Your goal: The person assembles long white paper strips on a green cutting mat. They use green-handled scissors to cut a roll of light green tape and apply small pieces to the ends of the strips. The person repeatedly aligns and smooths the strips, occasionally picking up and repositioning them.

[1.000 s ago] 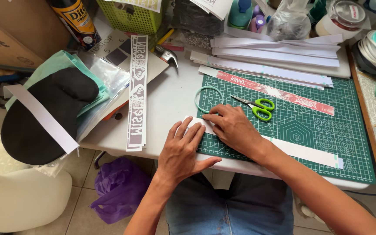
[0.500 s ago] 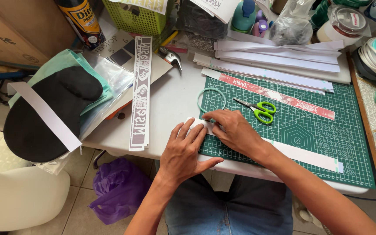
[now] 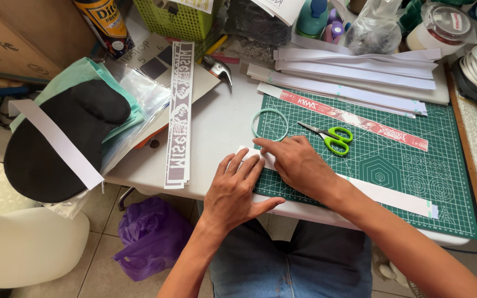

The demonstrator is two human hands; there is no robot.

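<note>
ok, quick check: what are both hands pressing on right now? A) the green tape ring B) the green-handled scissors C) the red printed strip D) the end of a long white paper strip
D: the left hand and right hand both lie flat on the near end of the white paper strip on the green cutting mat; the scissors, tape ring and red strip lie untouched beyond them.

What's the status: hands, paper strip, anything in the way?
Left hand and right hand both flat on the white paper strip, pressing its left end. Strip lies across the green cutting mat. Scissors just beyond, apart.
</note>
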